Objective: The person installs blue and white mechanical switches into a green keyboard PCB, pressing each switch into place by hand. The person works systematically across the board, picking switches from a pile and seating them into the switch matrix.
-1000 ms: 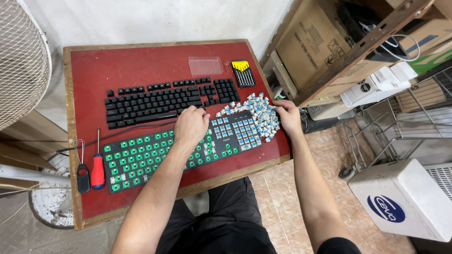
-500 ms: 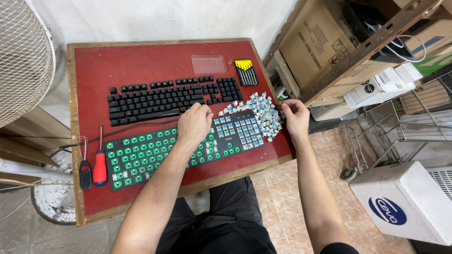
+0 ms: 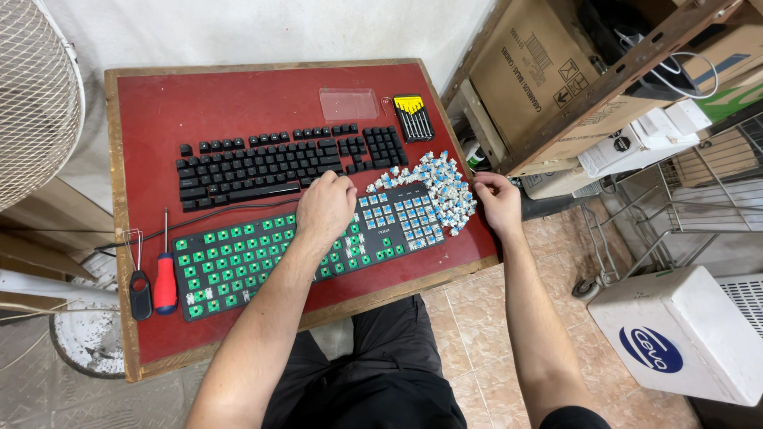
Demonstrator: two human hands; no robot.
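Observation:
A keyboard without keycaps (image 3: 262, 258) lies near the front of the red table top (image 3: 199, 103); its left part shows green switches, its right part blue ones. My left hand (image 3: 324, 208) rests knuckles-up on its middle, fingers curled. A heap of loose blue-and-white switches (image 3: 445, 184) sits at the keyboard's right end. My right hand (image 3: 498, 200) is at the right side of that heap, fingertips pinched together; whether it holds a switch is hidden. A black keyboard with keycaps (image 3: 286, 163) lies behind.
A red-handled screwdriver (image 3: 165, 278) and a black wire keycap puller (image 3: 139, 282) lie at the front left. A yellow-topped bit set (image 3: 413, 117) and clear plastic lid (image 3: 348, 103) sit at the back. Cardboard boxes (image 3: 548, 71) and a white appliance (image 3: 683, 334) stand right; a fan (image 3: 32, 103) left.
My right hand has drawn slightly right, off the switch heap toward the table edge. My left hand has stayed on the keyboard's middle.

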